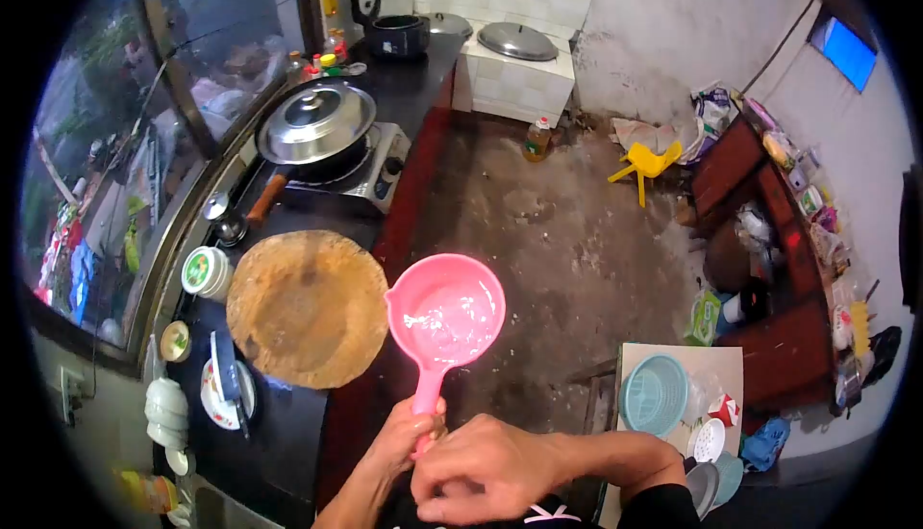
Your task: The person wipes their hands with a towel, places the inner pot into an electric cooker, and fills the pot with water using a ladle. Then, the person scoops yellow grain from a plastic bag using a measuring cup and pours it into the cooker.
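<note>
A pink plastic water dipper [448, 310] is held out over the gap beside the counter, its bowl facing up. Bright reflections inside look like clear water. My left hand [409, 433] is wrapped round the dipper's handle. Just to the right and nearer the camera, my right hand [486, 471] is closed, with curled fingers beside the handle's end; whatever lies inside them is hidden. To the left of the dipper, a round wooden chopping board [308, 308] lies on the black counter [288, 433]. A cleaver [225, 366] rests across a patterned plate [210, 404].
A lidded wok [317, 125] sits on the gas stove [370, 173], its wooden handle jutting toward the board. Beyond it stands an open rice cooker [399, 37]. At right, a small table [711, 361] carries a blue basket [654, 394]. A yellow chair [649, 164] stands on the floor.
</note>
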Motion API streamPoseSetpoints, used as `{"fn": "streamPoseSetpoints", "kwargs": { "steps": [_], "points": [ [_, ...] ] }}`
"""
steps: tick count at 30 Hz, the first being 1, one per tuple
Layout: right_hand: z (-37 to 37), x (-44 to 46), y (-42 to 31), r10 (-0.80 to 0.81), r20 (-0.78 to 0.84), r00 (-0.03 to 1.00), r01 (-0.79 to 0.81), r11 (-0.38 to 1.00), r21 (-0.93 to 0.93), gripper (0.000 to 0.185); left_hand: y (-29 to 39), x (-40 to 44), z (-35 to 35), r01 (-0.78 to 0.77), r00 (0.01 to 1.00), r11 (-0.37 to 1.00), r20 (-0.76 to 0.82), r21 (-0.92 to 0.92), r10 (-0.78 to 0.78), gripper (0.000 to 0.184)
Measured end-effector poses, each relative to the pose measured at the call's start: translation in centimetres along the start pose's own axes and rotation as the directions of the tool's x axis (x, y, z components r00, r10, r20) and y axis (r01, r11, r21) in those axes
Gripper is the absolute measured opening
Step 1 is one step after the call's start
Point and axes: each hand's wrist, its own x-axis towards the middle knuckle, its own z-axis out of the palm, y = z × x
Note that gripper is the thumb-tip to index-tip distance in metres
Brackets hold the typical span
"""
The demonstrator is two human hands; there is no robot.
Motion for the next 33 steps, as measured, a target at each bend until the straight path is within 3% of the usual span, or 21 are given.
{"fn": "streamPoseSetpoints", "kwargs": {
  "steps": [2, 4, 8, 12, 14, 17, 19, 20, 21, 22, 24, 26, 28, 31, 33],
  "points": [
    [-4.2, 2.8, -1.3, -0.291, -0.177, 0.940, 0.289, 0.957, -0.033, 0.015, 1.6, 4.2, 1.1, 0.025, 0.997, 1.000, 0.071, -0.010, -0.024, 0.018],
    [-7.1, 5.4, -1.3, -0.334, -0.275, 0.902, 0.351, 0.936, 0.013, 0.025, 3.5, 8.5, 2.1, 0.034, 0.994, 0.999, 0.104, -0.014, -0.033, 0.019],
    [-16.5, 10.0, -0.4, -0.368, -0.197, 0.909, 0.345, 0.928, -0.142, 0.034, 7.6, 17.4, 2.8, 0.050, 0.973, 0.997, 0.227, -0.066, -0.034, 0.020],
    [-26.1, 14.8, -0.6, -0.238, -0.066, 0.969, 0.213, 0.941, -0.263, 0.031, 13.9, 25.8, 5.8, 0.023, 0.983, 1.000, 0.184, 0.009, -0.024, 0.019],
    [-31.5, 16.1, -0.4, -0.132, -0.125, 0.983, 0.116, 0.985, -0.125, 0.027, 17.0, 29.6, 6.9, 0.008, 0.986, 0.999, 0.167, 0.052, -0.016, 0.018],
    [-39.0, 17.9, 2.0, 0.089, -0.303, 0.949, 0.046, 0.911, 0.410, 0.020, 22.2, 35.5, 8.4, 0.001, 1.000, 0.990, 0.018, 0.142, -0.003, 0.018],
    [-44.9, 18.2, 5.8, 0.266, -0.380, 0.886, -0.010, 0.830, 0.557, 0.018, 26.9, 37.8, 10.6, -0.021, 0.999, 1.000, -0.042, -0.005, 0.021, 0.018],
    [-48.0, 18.8, 9.4, 0.269, -0.417, 0.868, 0.061, 0.776, 0.628, 0.018, 28.1, 40.3, 10.4, -0.042, 0.999, 0.999, 0.030, -0.014, 0.043, 0.018],
    [-50.7, 19.6, 12.2, 0.405, -0.523, 0.750, 0.007, 0.786, 0.618, 0.020, 29.3, 42.7, 10.0, -0.063, 0.993, 0.998, 0.100, -0.025, 0.065, 0.019],
    [-53.7, 20.5, 15.2, 0.482, -0.547, 0.684, -0.077, 0.794, 0.603, 0.022, 30.8, 44.7, 10.5, -0.081, 0.994, 0.996, 0.069, -0.037, 0.084, 0.018],
    [-58.8, 21.6, 21.9, 0.600, -0.538, 0.592, -0.182, 0.750, 0.636, 0.020, 33.8, 49.0, 11.0, -0.154, 0.988, 0.986, 0.022, -0.067, 0.155, 0.018],
    [-63.6, 22.2, 27.9, 0.746, -0.423, 0.515, -0.358, 0.635, 0.685, 0.024, 37.4, 53.0, 11.8, -0.209, 0.978, 0.973, -0.022, -0.101, 0.208, 0.017],
    [-67.5, 23.1, 32.8, 0.756, -0.325, 0.568, -0.507, 0.632, 0.586, 0.029, 40.6, 56.9, 12.9, -0.262, 0.965, 0.958, -0.057, -0.117, 0.257, 0.017],
    [-72.2, 27.5, 36.4, 0.800, -0.055, 0.597, -0.649, 0.522, 0.553, 0.037, 45.8, 61.8, 14.5, -0.330, 0.940, 0.934, -0.143, -0.141, 0.310, 0.018],
    [-73.8, 31.0, 37.7, 0.730, -0.088, 0.678, -0.605, 0.622, 0.497, 0.040, 48.7, 64.3, 15.8, -0.360, 0.922, 0.919, -0.215, -0.161, 0.323, 0.019]
  ]
}}
